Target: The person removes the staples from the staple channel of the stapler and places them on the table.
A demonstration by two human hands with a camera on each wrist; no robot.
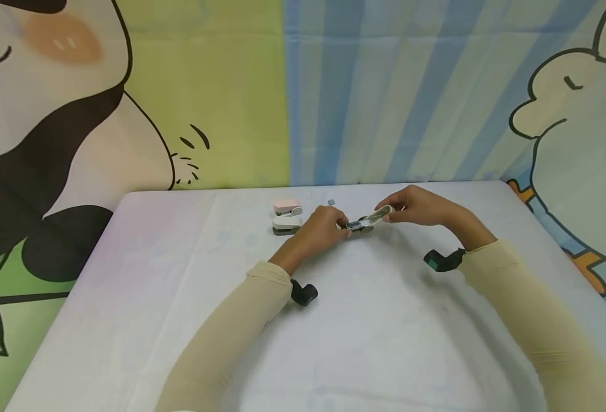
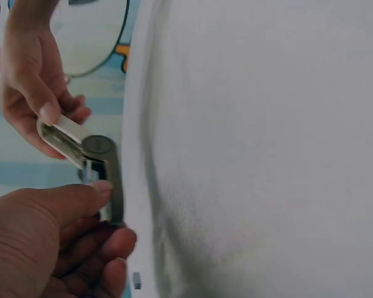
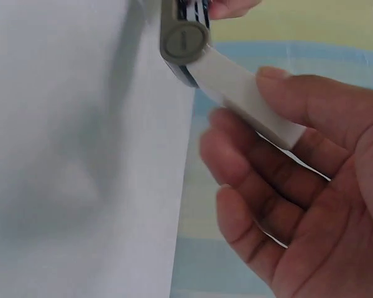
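Observation:
A small stapler (image 1: 368,220) is swung wide open at its hinge, with a cream top arm (image 3: 242,93) and a grey-green base (image 2: 116,180). My left hand (image 1: 319,230) pinches the base end, its thumb over the metal staple channel in the left wrist view. The far end of the cream arm sits between the thumb and fingers of my right hand (image 1: 421,206). A round hinge cap (image 3: 185,41) shows in the right wrist view. Part of the base is hidden behind the left fingers.
Left of the hands, a pink stapler (image 1: 286,206) stands behind a white stapler (image 1: 285,224) on the white-covered table (image 1: 179,320). A small grey-blue piece, perhaps a staple strip (image 1: 331,202), lies near the back edge. Behind hangs a printed cloth (image 1: 385,103).

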